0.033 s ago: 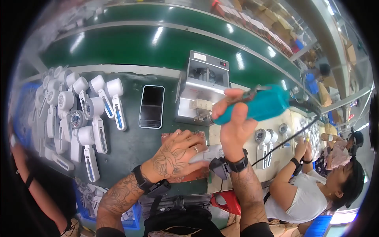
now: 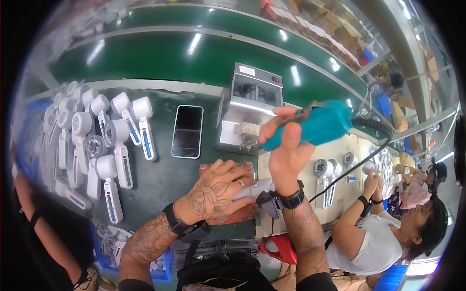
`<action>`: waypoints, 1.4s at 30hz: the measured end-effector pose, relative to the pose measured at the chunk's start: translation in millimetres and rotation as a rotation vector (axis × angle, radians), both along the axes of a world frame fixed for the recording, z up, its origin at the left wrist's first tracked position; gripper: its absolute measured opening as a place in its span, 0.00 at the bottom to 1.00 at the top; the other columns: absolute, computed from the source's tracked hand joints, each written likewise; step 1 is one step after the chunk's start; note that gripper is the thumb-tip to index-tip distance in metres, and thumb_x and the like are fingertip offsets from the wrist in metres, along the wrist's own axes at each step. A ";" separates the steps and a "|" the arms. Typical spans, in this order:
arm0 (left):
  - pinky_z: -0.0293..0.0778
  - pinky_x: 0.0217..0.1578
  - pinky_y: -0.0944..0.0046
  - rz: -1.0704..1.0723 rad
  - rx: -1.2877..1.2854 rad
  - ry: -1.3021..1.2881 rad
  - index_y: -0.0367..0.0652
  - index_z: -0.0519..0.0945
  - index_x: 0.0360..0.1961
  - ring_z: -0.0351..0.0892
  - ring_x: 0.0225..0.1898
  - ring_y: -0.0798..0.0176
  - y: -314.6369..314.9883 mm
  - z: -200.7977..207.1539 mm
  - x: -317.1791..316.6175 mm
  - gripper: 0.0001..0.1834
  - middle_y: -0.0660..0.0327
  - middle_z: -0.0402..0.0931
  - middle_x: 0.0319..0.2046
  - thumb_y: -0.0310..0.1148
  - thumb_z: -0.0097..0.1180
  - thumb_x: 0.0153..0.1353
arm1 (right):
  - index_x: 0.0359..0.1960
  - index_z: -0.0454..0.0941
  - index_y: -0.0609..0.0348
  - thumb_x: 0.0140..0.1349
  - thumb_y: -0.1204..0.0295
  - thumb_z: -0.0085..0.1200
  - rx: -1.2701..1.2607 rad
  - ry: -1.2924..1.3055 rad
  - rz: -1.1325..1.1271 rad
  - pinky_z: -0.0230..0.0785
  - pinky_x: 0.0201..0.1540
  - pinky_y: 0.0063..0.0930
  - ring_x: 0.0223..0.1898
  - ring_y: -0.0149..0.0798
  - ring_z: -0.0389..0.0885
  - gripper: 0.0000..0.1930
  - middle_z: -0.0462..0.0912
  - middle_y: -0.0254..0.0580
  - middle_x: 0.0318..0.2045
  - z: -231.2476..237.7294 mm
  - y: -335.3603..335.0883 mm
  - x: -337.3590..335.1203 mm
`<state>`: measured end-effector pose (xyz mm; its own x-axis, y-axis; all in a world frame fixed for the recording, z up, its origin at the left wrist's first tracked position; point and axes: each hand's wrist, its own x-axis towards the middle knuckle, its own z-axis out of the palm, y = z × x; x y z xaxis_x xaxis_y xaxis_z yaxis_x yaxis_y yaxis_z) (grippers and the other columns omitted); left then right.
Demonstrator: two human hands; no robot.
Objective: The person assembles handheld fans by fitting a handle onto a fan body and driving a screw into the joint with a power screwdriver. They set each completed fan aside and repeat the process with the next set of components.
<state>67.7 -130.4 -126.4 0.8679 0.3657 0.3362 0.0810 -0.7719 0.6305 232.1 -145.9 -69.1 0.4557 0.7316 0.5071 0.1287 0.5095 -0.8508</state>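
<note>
Left hand: the left hand (image 2: 213, 191) is curled palm-down, pinching a white handheld part (image 2: 263, 185) between thumb and fingers; this looks like steadying.
Part: one, lying low over the red mat (image 2: 237, 217), mostly covered by the fingers (its shape is hard to read).
Right hand: the right hand (image 2: 290, 154) is wrapped around one teal power driver (image 2: 315, 127), raised above the bench; a full-palm grip seems suited to such a thick body.
Driver tip: points toward the machine's front; whether it touches, I cannot tell.
Machine: one grey metal box (image 2: 248, 114), just beyond the driver, probably set there for a short reach.
Cable: one black cord (image 2: 332, 183), running beside the right wrist.
Phone: one, dark-screened phone (image 2: 187, 131), flat between the machine and the crowd of devices.
Left cluster: white round-headed devices (image 2: 110, 201), at least ten (overlap defeats an exact count), bunched aside, perhaps leaving working room.
Right group: three round-headed pieces (image 2: 321, 167) on the pale board (image 2: 342, 198), apart from the larger cluster.
Below: one blue bin (image 2: 167, 271) with white pieces inside.
Co-worker: one person in a white top (image 2: 376, 242) at right, both hands raised around a small white piece.
</note>
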 end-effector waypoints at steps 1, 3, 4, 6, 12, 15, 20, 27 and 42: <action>0.66 0.52 0.52 0.006 0.001 0.002 0.45 0.80 0.47 0.71 0.50 0.56 0.8 -0.8 -1.7 0.19 0.61 0.75 0.48 0.42 0.61 0.57 | 0.44 0.71 0.65 0.65 0.44 0.54 -0.007 -0.043 -0.021 0.67 0.28 0.26 0.24 0.34 0.75 0.30 0.75 0.38 0.23 -2.3 10.2 -1.2; 0.66 0.54 0.51 0.053 0.036 0.030 0.45 0.80 0.49 0.71 0.51 0.56 1.6 -1.6 -1.8 0.20 0.61 0.75 0.49 0.42 0.61 0.58 | 0.43 0.71 0.65 0.67 0.48 0.53 0.012 -0.044 0.027 0.67 0.27 0.27 0.24 0.33 0.75 0.26 0.74 0.38 0.23 -6.4 18.4 -3.2; 0.66 0.54 0.51 0.057 0.034 0.029 0.45 0.80 0.49 0.71 0.51 0.56 1.6 -2.5 -0.9 0.20 0.61 0.75 0.49 0.42 0.61 0.58 | 0.42 0.71 0.64 0.68 0.50 0.53 -0.013 -0.019 0.025 0.67 0.27 0.27 0.24 0.33 0.74 0.25 0.74 0.38 0.23 -8.9 20.3 -3.7; 0.69 0.48 0.56 0.125 0.076 -0.071 0.49 0.82 0.51 0.74 0.46 0.59 1.2 -5.2 1.4 0.23 0.64 0.79 0.44 0.37 0.66 0.51 | 0.41 0.71 0.64 0.68 0.51 0.53 -0.039 0.009 0.027 0.67 0.27 0.27 0.24 0.33 0.74 0.23 0.74 0.38 0.23 -14.5 21.9 -1.5; 0.71 0.47 0.55 0.153 0.035 -0.051 0.47 0.81 0.51 0.74 0.45 0.57 0.8 -13.6 4.6 0.24 0.62 0.79 0.45 0.40 0.67 0.53 | 0.40 0.71 0.64 0.68 0.53 0.54 -0.082 -0.011 0.047 0.67 0.27 0.28 0.23 0.34 0.73 0.22 0.74 0.40 0.22 -12.0 10.6 -4.1; 0.68 0.51 0.52 0.109 -0.021 -0.042 0.42 0.80 0.51 0.73 0.49 0.54 3.2 -8.5 2.3 0.21 0.57 0.77 0.47 0.42 0.61 0.59 | 0.41 0.70 0.64 0.67 0.49 0.55 -0.124 0.050 0.056 0.66 0.26 0.28 0.22 0.34 0.72 0.25 0.73 0.39 0.21 -4.7 -13.5 -8.3; 0.68 0.49 0.52 0.089 -0.035 -0.039 0.42 0.80 0.50 0.74 0.47 0.54 3.3 -6.2 7.1 0.21 0.57 0.78 0.46 0.43 0.61 0.59 | 0.44 0.69 0.66 0.62 0.43 0.57 -0.133 0.068 0.086 0.64 0.24 0.29 0.20 0.34 0.70 0.32 0.70 0.38 0.19 -2.2 -49.0 2.8; 0.68 0.49 0.54 0.087 -0.039 -0.035 0.42 0.80 0.49 0.74 0.45 0.55 4.0 -6.0 5.1 0.21 0.57 0.78 0.44 0.44 0.61 0.60 | 0.44 0.69 0.67 0.62 0.43 0.57 -0.173 0.066 0.073 0.65 0.25 0.29 0.21 0.35 0.72 0.33 0.71 0.40 0.19 -10.7 -53.7 1.3; 0.68 0.48 0.53 0.117 0.027 -0.007 0.39 0.78 0.49 0.72 0.46 0.53 1.5 -3.3 6.5 0.22 0.56 0.76 0.46 0.44 0.60 0.60 | 0.36 0.67 0.63 0.64 0.48 0.58 -0.161 0.074 0.079 0.66 0.25 0.30 0.20 0.35 0.71 0.26 0.71 0.40 0.20 -24.2 -50.3 -0.5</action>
